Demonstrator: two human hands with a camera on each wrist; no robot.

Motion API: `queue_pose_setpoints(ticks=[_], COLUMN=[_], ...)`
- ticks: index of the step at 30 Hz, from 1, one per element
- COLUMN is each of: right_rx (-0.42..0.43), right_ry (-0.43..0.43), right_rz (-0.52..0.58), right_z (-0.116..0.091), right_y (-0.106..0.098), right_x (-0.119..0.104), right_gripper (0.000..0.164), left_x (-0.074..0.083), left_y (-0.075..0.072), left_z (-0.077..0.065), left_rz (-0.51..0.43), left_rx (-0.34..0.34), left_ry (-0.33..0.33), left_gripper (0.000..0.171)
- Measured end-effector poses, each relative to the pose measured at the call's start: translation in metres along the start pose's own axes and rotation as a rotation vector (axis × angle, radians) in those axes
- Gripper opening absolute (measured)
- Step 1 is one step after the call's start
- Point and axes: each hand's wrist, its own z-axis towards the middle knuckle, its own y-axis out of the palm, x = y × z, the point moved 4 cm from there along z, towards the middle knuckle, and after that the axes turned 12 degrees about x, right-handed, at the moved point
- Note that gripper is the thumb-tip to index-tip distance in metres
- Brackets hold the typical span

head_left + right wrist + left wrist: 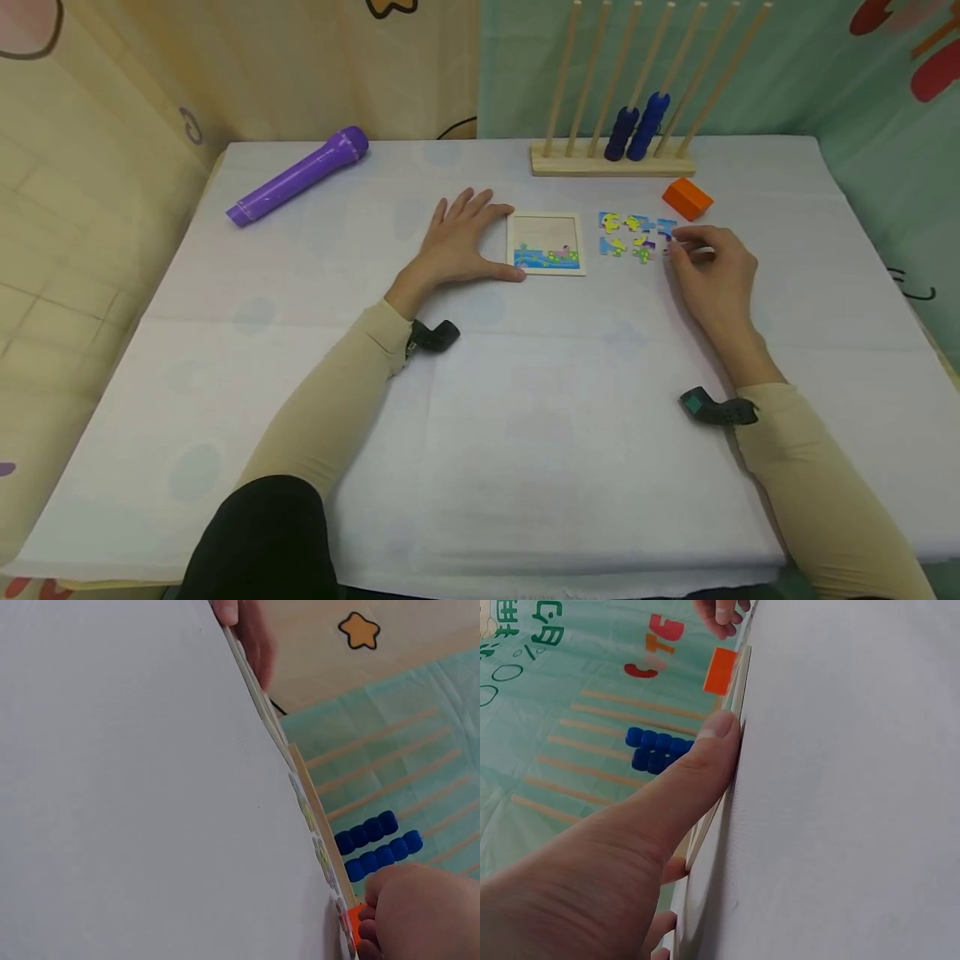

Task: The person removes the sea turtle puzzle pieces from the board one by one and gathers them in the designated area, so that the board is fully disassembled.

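Observation:
A small wooden jigsaw tray (545, 223) lies flat on the table, its lower part filled with a blue, green and pink picture. My left hand (459, 242) is spread at the tray's left side; the thumb touches the lower left corner and the index finger the upper left. To the right of the tray lie several loose puzzle pieces (609, 222) in blue, yellow and green. My right hand (716, 271) has thumb and index fingertips together on a puzzle piece (666, 225) at the right end of that group, partly hidden by the fingers.
An orange block (687, 199) lies just beyond my right hand. Behind it stands a wooden abacus rack (615, 167) with upright rods and blue beads (648, 125). A purple toy microphone (300, 177) lies at the back left of the white-covered table (525, 433).

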Motion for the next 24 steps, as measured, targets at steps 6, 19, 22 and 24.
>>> queue_pose_setpoints(ticks=[6,19,22,24], right_rx=[-0.017,-0.144,-0.186,-0.222], right_ry=[-0.034,-0.121,-0.128,-0.128], right_rz=[0.068,0.233,0.264,0.271], right_z=[-0.002,-0.004,-0.007,-0.01], right_y=[0.009,0.068,0.083,0.091], right_x=[-0.014,-0.074,-0.089,-0.097], right_gripper=[0.027,0.024,0.023,0.023], left_x=[-0.002,-0.01,-0.01,-0.009], left_y=[-0.003,-0.005,-0.005,-0.006], left_z=[0.002,0.0,-0.001,-0.001], left_rz=[-0.012,-0.055,-0.053,-0.048], left_rx=[-0.039,-0.06,-0.049,-0.041], left_ry=[0.023,0.028,0.04,0.047], left_gripper=[0.108,0.103,0.102,0.101])
